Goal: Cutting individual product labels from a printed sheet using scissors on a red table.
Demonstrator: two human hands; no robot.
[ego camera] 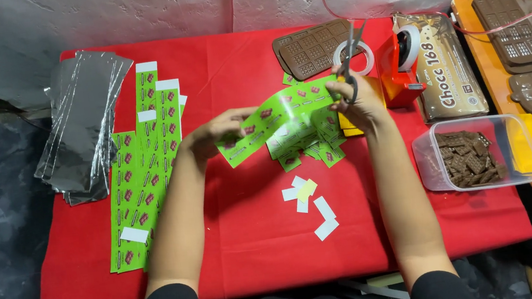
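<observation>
Scraps of white and yellow paper lie nearest, on the red cloth. Beyond them the left hand pinches one end of a green printed strip, fingers closed on it; the right hand, at three o'clock from the strip, grips scissors with blades slightly apart. Green labels lie at nine o'clock, a tub of chocolates at four, a gold-brown packet at two.
</observation>
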